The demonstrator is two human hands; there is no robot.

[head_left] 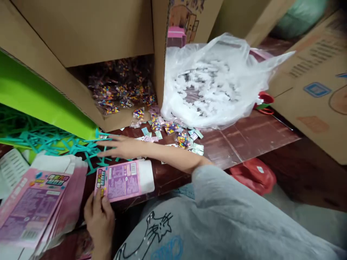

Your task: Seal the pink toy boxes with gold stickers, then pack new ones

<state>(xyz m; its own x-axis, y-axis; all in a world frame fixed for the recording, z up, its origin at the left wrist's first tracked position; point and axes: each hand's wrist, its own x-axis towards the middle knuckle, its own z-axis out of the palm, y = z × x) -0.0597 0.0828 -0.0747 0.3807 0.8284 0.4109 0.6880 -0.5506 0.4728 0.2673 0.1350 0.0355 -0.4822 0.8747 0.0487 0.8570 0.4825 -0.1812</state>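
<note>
My left hand (99, 216) grips the near corner of a flat pink printed carton (123, 180), thumb on top, at the front edge of the dark red table (249, 133). My right hand (119, 146) reaches across to the left with fingers stretched out and apart. Its fingertips touch a heap of teal plastic pieces (54, 141), and nothing shows in its grasp. Small clear packets of coloured beads (173, 130) lie scattered just behind my right forearm.
A stack of flat pink cartons (35, 206) lies at the lower left. An open cardboard box (121, 90) full of bead packets stands behind, beside a green sheet (35, 94). Right of it sits a white plastic bag (211, 83). A red bag (255, 173) lies below the table edge.
</note>
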